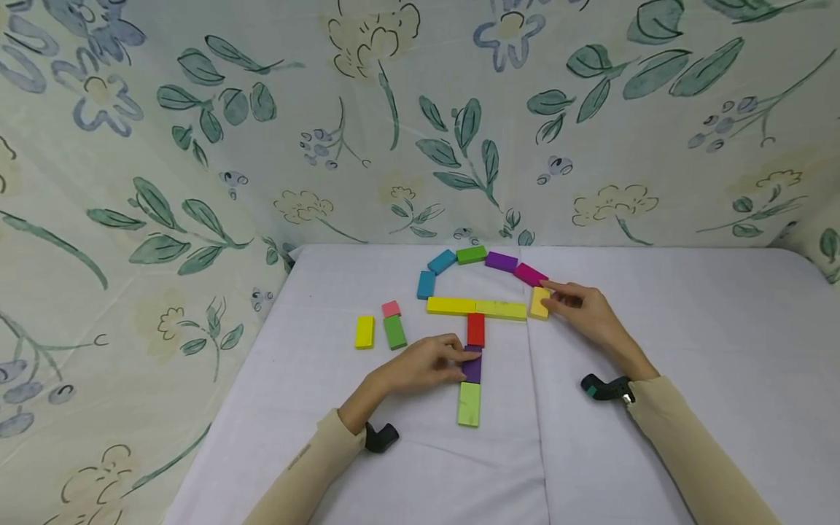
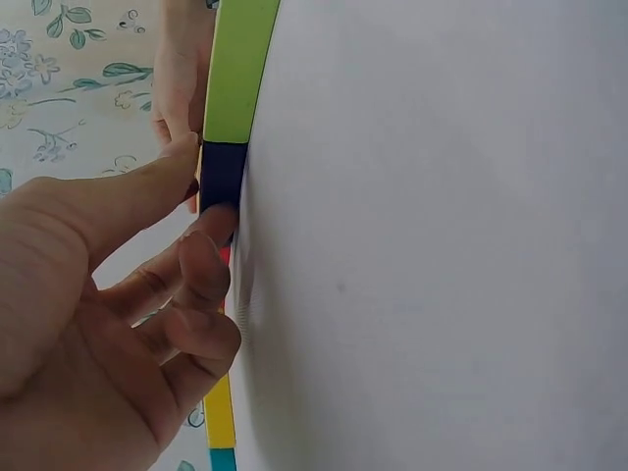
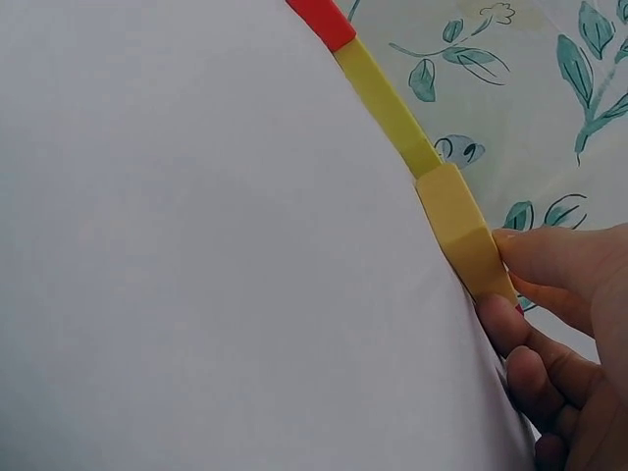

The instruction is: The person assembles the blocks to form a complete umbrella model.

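In the head view my left hand (image 1: 426,362) pinches a purple block (image 1: 471,369) between thumb and index finger. This block lies between a red block (image 1: 475,330) and a light green block (image 1: 469,405) in a vertical column. My right hand (image 1: 586,313) holds a pale orange-yellow block (image 1: 539,302), its thumb and fingers at the block's right side and far end. That block stands by the right end of a row of two yellow blocks (image 1: 451,305). In the right wrist view the fingertips touch the pale orange-yellow block (image 3: 461,231).
An arch of blue (image 1: 426,284), green (image 1: 471,254), purple (image 1: 502,262) and magenta blocks (image 1: 530,274) curves above the yellow row. Left of it lie a yellow block (image 1: 364,332), a green block (image 1: 394,332) and a pink block (image 1: 390,308). White cloth (image 1: 315,437) covers the table; floral fabric (image 1: 394,109) hangs behind.
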The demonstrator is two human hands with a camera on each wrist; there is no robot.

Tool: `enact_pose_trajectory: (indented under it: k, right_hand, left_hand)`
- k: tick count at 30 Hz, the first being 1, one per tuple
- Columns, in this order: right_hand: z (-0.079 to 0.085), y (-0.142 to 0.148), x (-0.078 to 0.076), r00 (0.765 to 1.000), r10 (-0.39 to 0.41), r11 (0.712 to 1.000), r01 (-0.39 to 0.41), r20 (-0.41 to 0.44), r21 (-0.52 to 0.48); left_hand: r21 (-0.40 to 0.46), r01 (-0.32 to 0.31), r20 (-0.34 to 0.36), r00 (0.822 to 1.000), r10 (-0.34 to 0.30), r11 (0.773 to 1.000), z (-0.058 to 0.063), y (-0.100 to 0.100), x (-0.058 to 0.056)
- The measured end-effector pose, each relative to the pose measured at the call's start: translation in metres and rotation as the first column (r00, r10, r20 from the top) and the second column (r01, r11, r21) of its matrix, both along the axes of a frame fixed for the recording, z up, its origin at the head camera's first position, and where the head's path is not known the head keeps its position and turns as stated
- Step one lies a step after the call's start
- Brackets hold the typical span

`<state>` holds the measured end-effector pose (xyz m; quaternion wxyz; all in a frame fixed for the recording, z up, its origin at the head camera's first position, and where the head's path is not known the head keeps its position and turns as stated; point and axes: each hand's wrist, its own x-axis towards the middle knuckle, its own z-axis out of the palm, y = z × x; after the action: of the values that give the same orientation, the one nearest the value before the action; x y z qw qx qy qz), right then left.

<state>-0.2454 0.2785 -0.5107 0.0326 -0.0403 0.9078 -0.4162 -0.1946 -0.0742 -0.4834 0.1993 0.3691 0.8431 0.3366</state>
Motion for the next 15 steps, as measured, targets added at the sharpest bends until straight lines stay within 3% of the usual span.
enact_pose_trajectory:
  k: [5, 15]
  right_hand:
    - [0.0010, -0.0007, 0.0002, 1.000, 0.003, 1.000, -0.003, -0.011, 0.003]
    - [-0.0004, -0.0003, -0.0001, 1.000, 0.000, 1.000, 0.000, -0.008, 0.006]
  left_hand:
    - [-0.023, -0.031, 0.004, 1.000, 0.031, 0.999, -0.0011, 0.0025, -0.0011]
    - [-0.067, -0.031, -0.036, 0.999, 0.029, 0.997, -0.0018, 0.0065, -0.0008]
